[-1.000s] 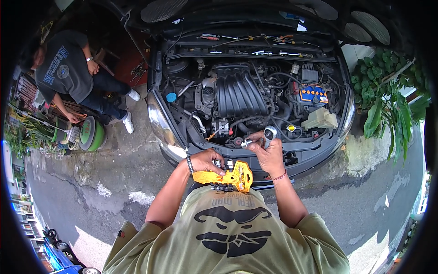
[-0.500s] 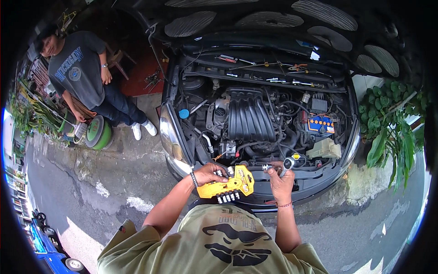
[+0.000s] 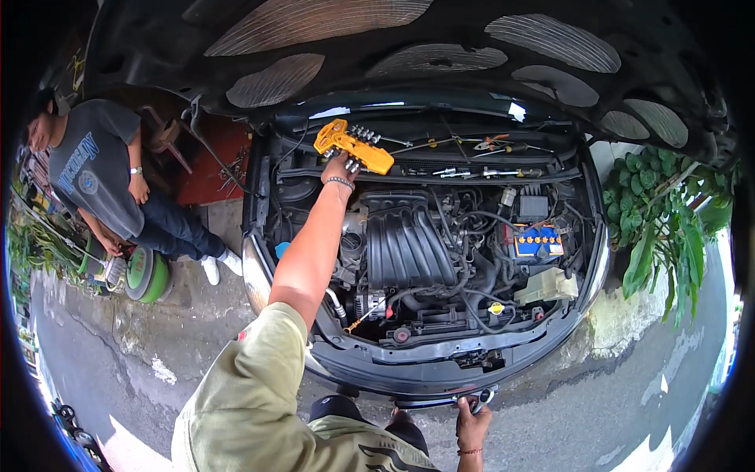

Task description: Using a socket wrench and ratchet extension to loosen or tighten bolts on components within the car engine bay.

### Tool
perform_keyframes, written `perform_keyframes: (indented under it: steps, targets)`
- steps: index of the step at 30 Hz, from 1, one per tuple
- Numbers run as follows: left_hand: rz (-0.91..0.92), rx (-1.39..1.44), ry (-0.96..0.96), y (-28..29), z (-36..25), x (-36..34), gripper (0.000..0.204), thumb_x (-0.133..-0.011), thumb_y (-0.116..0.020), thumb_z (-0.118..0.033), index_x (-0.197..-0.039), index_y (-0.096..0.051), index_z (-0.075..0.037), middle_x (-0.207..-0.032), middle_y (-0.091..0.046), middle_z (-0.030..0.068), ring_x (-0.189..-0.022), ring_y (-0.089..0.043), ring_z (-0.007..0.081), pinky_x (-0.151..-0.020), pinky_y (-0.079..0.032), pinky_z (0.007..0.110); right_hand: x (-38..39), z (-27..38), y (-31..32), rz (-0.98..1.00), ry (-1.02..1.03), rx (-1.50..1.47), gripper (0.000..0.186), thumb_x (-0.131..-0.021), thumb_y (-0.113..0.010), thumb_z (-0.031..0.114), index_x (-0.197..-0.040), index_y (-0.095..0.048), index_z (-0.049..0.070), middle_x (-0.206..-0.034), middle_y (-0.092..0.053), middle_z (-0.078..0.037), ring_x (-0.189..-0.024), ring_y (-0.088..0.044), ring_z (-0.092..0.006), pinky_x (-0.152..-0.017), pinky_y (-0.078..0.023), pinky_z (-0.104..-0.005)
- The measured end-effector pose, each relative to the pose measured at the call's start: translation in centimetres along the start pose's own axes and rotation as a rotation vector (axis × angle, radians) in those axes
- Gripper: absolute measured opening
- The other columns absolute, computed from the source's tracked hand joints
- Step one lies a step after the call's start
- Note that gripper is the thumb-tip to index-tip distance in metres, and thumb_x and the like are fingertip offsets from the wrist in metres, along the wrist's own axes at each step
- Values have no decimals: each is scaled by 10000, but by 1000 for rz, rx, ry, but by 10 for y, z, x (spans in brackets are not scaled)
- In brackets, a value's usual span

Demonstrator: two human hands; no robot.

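Note:
My left arm reaches far over the engine bay. At its end, my left hand is closed on a yellow socket holder, which carries several small chrome sockets along its edges. The holder is up by the cowl below the windshield; whether it touches the cowl I cannot tell. Down at the front bumper, my right hand is wrapped round a ratchet wrench, its round head showing above the fingers. Between the hands lies the black ribbed engine cover.
The raised hood hangs over the far side. Loose tools, among them orange-handled pliers, lie along the cowl. A blue-sided battery sits at right in the bay. A person stands at left beside a green round object.
My left hand has carried the yellow socket holder from the front of the car up to the cowl. My right hand has dropped to the bumper with the ratchet wrench.

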State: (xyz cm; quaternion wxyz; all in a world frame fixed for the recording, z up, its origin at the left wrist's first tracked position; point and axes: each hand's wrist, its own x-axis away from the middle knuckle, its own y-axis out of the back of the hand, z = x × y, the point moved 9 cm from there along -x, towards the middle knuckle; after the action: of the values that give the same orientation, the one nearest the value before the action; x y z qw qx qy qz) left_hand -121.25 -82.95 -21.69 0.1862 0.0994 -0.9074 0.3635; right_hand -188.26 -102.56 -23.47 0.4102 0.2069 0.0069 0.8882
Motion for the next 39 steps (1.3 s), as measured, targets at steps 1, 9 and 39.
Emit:
perform_keyframes:
  steps: [1,9,39]
  targets:
    - [-31,-37,30,-14,4,-20,204,-874,-666,-162,-1036,-606,-52,-930,-673,99,-732,-675,236,-568,-567,382,0,1,-7,-10,97,2,172,-851,-701,125,-741,-627,15,-641,-561,28,-580,-457,-49,-537,-350,-236]
    - [59,-291,11,-82,18,-97,282,-921,-559,-53,-1182,-484,23,-975,-670,165,-766,-702,307,-573,-628,350,6,-13,-13,45,-70,98,178,-838,-716,122,-772,-645,-28,-726,-665,-53,-692,-584,-104,-665,-475,-268]
    - [557,-729,-225,138,39,495,274,-941,-534,-160,-1127,-596,31,-885,-646,86,-862,-593,152,-817,-484,306,46,81,-135,776,-248,-427,344,-1030,-398,302,-1118,-506,-12,-719,-574,-87,-480,-445,-66,-420,-352,-206]
